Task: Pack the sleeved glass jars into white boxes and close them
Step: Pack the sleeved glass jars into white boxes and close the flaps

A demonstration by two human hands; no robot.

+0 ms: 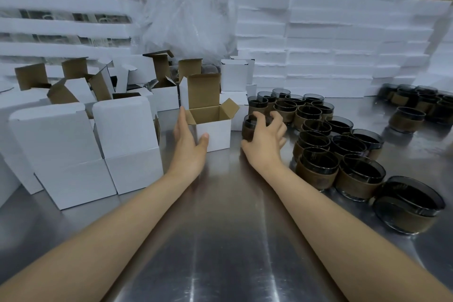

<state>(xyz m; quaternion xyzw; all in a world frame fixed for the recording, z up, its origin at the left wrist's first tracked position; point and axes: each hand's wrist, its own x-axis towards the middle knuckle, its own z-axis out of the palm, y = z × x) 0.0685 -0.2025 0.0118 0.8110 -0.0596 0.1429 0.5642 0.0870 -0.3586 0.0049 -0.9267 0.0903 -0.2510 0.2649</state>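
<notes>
While both hands work at the table's middle, entries follow:
Jar (255, 127): under right hand (266, 138), fingers curled over its rim, seemingly gripping; upright, just right of open box (213, 130).
Left hand (190, 141): fingers straight, thumb apart, bracing box's near-left corner.
Move: short carry leftward, axis vertical.
Materials: dark smooth glass, brown sleeve; white card, kraft-lined flaps; steel table (220, 240).

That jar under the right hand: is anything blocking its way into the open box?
Nothing visible does. The jar sits just right of the open box, whose flaps stand up and whose inside shows empty. The left hand steadies the box's left side.
</notes>
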